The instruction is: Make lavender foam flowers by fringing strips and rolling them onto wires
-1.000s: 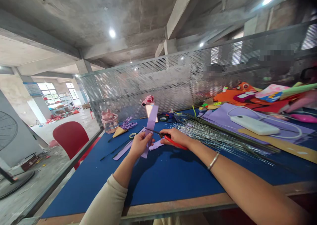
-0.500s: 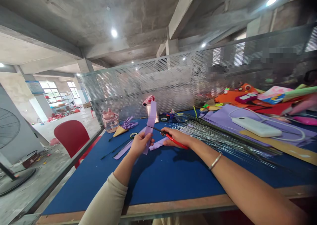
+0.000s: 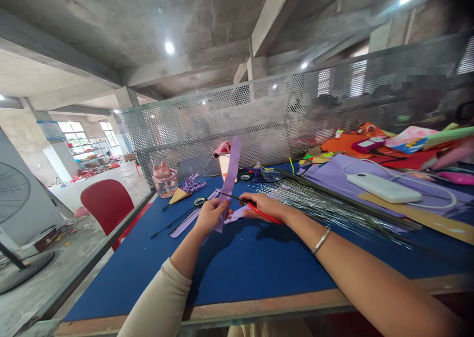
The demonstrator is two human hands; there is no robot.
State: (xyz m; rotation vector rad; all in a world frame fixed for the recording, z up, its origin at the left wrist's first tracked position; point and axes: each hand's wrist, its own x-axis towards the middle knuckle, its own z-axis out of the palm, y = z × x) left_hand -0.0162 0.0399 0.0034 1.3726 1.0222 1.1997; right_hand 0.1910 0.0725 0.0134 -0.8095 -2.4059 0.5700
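Observation:
My left hand (image 3: 212, 215) pinches the lower part of a purple paper strip (image 3: 232, 166), which stands up above the blue table. In my right hand (image 3: 264, 206) is a pair of scissors with red handles (image 3: 263, 213). Their dark blades reach left across the strip, just above my left fingers. Whether the blades are cutting into it cannot be made out. Below my hands, another purple piece (image 3: 235, 215) lies on the table. More purple strips (image 3: 188, 224) lie left of my left hand, near a roll of tape (image 3: 200, 201).
A pink clear container (image 3: 165, 183) and a tan cone (image 3: 179, 197) stand at the back left. Rightward lie a bundle of wires and shiny strands (image 3: 314, 203), purple sheets (image 3: 333, 176) and a white power strip (image 3: 383, 188). A perforated metal screen (image 3: 222, 112) borders the back.
The top of the purple strip has swung right and up, and it looks narrower. My hands and the scissors stay in nearly the same place.

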